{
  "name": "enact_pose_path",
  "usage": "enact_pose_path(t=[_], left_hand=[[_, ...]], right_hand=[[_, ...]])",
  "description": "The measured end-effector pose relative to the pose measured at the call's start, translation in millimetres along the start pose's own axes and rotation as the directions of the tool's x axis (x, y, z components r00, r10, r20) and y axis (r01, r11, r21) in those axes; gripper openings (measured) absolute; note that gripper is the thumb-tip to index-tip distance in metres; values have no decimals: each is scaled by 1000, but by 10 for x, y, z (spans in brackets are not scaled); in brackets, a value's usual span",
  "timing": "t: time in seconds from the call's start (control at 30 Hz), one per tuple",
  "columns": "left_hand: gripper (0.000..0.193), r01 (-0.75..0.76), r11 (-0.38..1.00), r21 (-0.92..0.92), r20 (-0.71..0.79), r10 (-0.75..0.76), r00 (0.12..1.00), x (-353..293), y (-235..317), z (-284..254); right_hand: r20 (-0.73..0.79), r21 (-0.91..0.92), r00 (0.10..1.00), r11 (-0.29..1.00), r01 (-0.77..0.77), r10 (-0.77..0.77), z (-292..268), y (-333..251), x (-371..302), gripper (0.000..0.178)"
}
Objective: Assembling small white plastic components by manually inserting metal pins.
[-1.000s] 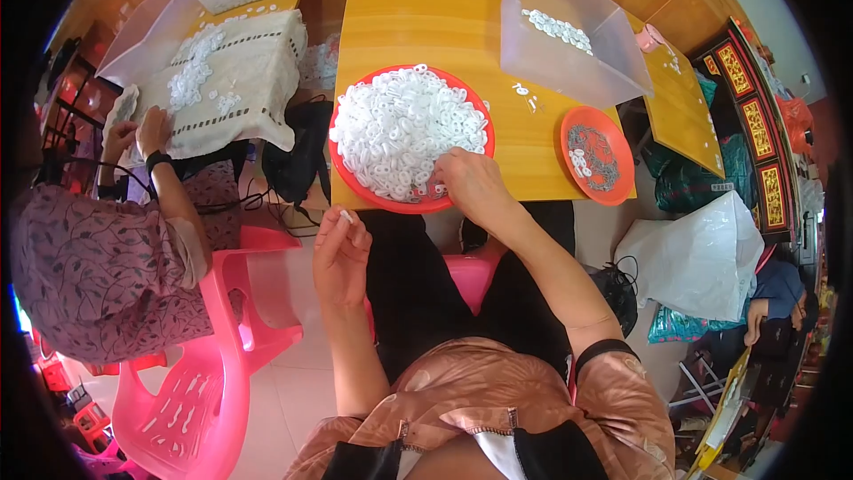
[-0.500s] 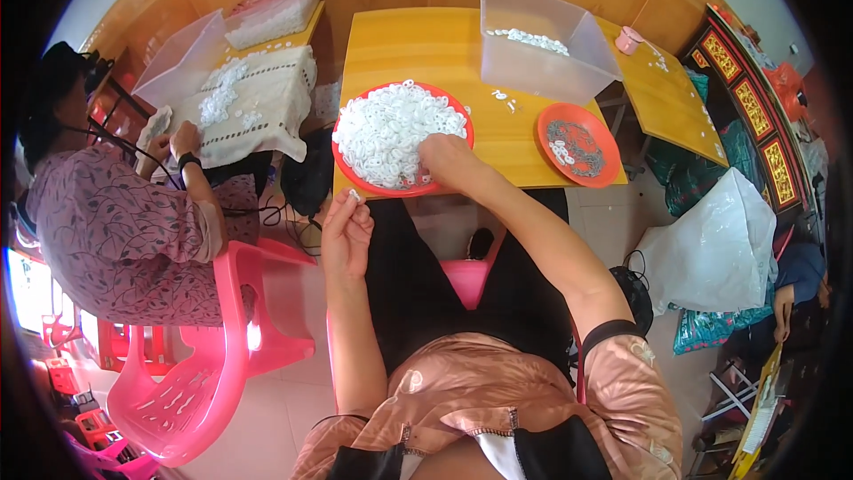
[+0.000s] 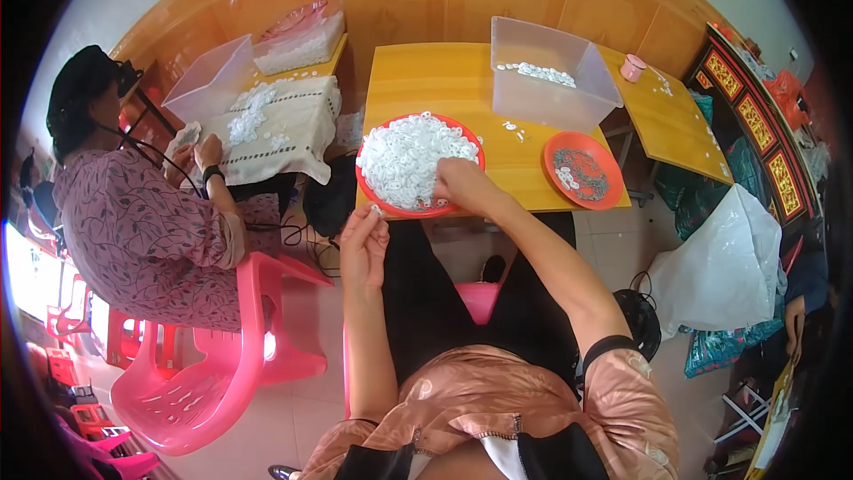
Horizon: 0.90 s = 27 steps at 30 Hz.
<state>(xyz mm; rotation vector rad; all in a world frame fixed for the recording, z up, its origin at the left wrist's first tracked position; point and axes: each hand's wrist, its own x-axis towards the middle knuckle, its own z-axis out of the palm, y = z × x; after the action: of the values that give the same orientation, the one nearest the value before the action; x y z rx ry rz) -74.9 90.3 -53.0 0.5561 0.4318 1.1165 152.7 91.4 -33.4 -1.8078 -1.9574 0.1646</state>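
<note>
A red round tray [image 3: 482, 160] at the table's front edge is heaped with small white ring-shaped plastic pieces [image 3: 410, 156]. My right hand [image 3: 464, 185] reaches over the tray's right side, its fingertips down among the pieces and hidden there; what they grasp, if anything, cannot be made out. Just off the tray's near left rim, my left hand [image 3: 364, 236] is raised with thumb and forefinger pinched on one small white plastic piece [image 3: 376, 211]. To the right lies an orange-red plate [image 3: 613, 180] with grey metal chain-like parts [image 3: 582, 164] and a few white pieces.
A clear plastic bin [image 3: 555, 98] with white pieces stands on the yellow table [image 3: 418, 71]. At the left, a co-worker [image 3: 147, 231] sits by a cloth-covered table [image 3: 289, 120]. A pink chair [image 3: 204, 391] is near my left; a white sack [image 3: 715, 267] stands at right.
The whole view has shifted, so the table and tray sit lower and farther right. My right hand stays in the heap; my left still pinches the small white piece.
</note>
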Motion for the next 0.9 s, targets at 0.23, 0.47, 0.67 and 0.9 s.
enact_pose_path(t=[0.23,0.47,0.67,0.9], left_hand=[[16,-92,974,205,28,89,996,-303,-10,551],[17,-73,954,290,133,35,990,-649,-47,984],[18,-70,952,299,157,23,987,-705,-87,1030],[17,-42,960,276,171,-6,985,-679,-103,1008]], right_hand=[[-109,797,958,599,-76,265,-592,-696,-841,10],[-410,658,907,720,220,98,-855,-931,-1217,11],[-350,784,925,588,201,151,-827,-939,-1261,25],[-338,785,929,590,188,152,-809,-929,-1266,24]])
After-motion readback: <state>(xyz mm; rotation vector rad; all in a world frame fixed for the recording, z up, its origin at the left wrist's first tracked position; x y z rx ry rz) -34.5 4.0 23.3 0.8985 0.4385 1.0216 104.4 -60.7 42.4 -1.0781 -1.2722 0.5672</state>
